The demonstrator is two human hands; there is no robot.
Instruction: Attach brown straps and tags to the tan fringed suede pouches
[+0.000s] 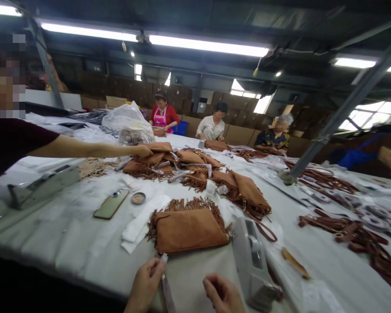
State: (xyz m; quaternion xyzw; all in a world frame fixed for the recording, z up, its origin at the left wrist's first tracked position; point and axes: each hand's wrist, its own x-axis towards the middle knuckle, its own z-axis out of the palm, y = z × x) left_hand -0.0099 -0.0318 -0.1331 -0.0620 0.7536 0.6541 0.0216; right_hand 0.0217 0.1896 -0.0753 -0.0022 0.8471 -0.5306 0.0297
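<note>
At the bottom centre my left hand point(145, 282) pinches a narrow wrapped strip point(166, 289) near its upper end, with the strip hanging down beside it. My right hand point(222, 292) is to its right, fingers curled and thumb apart from them, holding nothing visible. Just beyond both hands a brown fringed bag point(190, 228) lies flat on the white-covered table point(94, 261), its fringe spread along the far edge. A grey tape dispenser point(256, 261) stands right of the bag, near my right hand.
A co-worker's arm point(94, 148) reaches from the left onto piled brown bags point(150, 163). A phone point(112, 204), a small round dish point(138, 198) and white paper point(143, 221) lie left. Brown straps point(352, 234) cover the right side. Other people work across the table.
</note>
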